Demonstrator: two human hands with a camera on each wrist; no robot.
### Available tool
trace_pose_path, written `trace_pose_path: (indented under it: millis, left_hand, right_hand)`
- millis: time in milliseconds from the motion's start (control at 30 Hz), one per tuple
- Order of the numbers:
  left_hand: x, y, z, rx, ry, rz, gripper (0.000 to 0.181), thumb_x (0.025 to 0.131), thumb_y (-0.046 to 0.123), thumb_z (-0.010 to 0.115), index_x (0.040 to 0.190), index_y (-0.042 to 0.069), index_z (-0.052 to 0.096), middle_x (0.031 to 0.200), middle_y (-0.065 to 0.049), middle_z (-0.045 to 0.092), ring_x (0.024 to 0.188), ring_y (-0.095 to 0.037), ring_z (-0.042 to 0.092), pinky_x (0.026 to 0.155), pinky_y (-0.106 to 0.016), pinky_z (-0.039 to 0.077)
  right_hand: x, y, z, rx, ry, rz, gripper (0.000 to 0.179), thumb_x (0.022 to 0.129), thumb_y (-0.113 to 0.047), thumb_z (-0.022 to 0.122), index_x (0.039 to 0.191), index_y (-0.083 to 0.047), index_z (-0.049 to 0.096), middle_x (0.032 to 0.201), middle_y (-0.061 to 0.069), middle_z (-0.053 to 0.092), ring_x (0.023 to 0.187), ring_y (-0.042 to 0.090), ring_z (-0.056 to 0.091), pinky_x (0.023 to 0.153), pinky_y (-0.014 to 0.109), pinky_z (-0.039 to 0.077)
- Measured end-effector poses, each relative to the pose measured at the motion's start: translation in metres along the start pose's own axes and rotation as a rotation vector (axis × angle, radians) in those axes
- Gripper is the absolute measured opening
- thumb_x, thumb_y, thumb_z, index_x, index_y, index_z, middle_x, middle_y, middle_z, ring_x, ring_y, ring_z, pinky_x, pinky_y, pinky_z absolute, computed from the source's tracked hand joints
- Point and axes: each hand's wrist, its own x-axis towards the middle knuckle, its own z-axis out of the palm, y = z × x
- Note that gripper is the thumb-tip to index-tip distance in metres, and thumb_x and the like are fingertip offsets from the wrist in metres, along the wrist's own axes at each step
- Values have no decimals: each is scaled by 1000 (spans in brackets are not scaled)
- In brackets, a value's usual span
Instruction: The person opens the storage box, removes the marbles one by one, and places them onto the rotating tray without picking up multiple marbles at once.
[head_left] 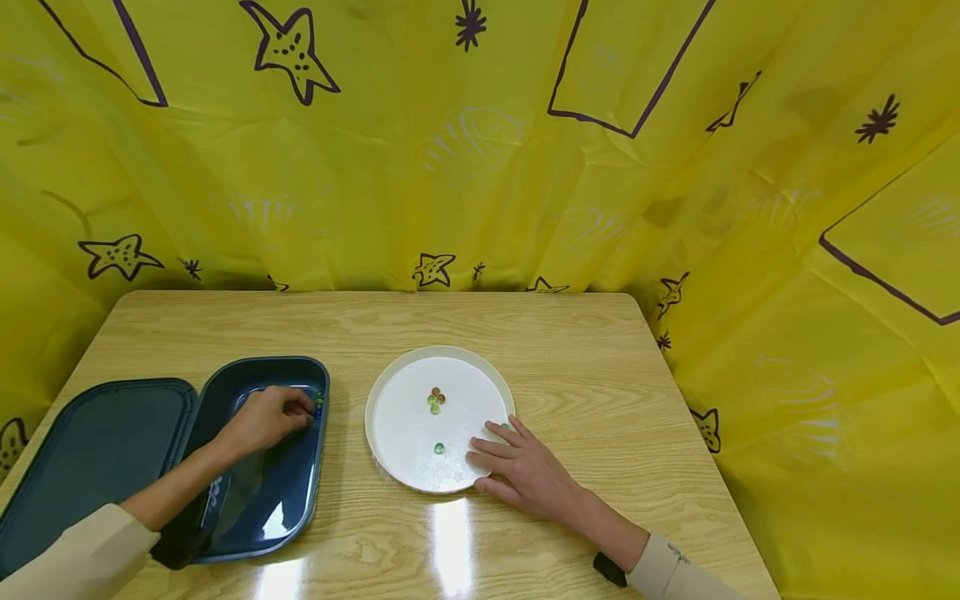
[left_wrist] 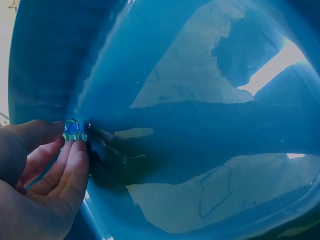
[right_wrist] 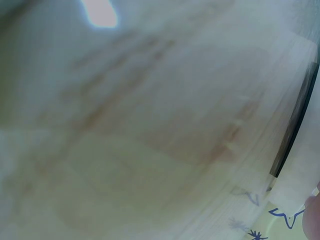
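Observation:
My left hand (head_left: 266, 419) reaches into a dark blue box (head_left: 258, 508), near its right wall. In the left wrist view its thumb and fingertips pinch at a cluster of glass marbles (left_wrist: 73, 129), blue and green; how many are between the fingers I cannot tell. My right hand (head_left: 528, 471) lies with fingers spread over the right rim of a round white plate (head_left: 405, 417). Several green and reddish-brown marbles (head_left: 435, 400) sit together on the plate, with a single green marble (head_left: 439, 448) below them. Another marble (head_left: 505, 427) shows beside the right fingertips.
A flat dark lid (head_left: 97, 458) lies left of the box, against its side. Both stand on a wood-grain table (head_left: 592, 383) with light reflections. Behind and to the right hangs a yellow curtain (head_left: 360, 183) with starfish drawings. The right wrist view is mostly blurred.

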Motion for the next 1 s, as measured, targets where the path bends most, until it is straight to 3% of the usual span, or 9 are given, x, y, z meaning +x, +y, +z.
trace_pose_path:
  millis: [700, 1000]
  left_hand:
    - [5, -1, 6, 13, -10, 7, 4, 84, 2, 72, 88, 1, 71, 80, 2, 68, 73, -16, 64, 64, -33, 52]
    - [7, -3, 9, 53, -24, 88, 9, 80, -4, 74, 84, 4, 71, 78, 2, 67, 71, -15, 65, 63, -32, 54]
  right_hand:
    - [1, 0, 0, 2, -9, 6, 49, 106, -48, 42, 129, -15, 69, 135, 2, 62, 135, 29, 48, 115, 53, 26]
    - [1, -2, -1, 7, -25, 24, 51, 106, -49, 39, 130, -15, 69, 136, 2, 61, 136, 28, 46, 116, 52, 24]
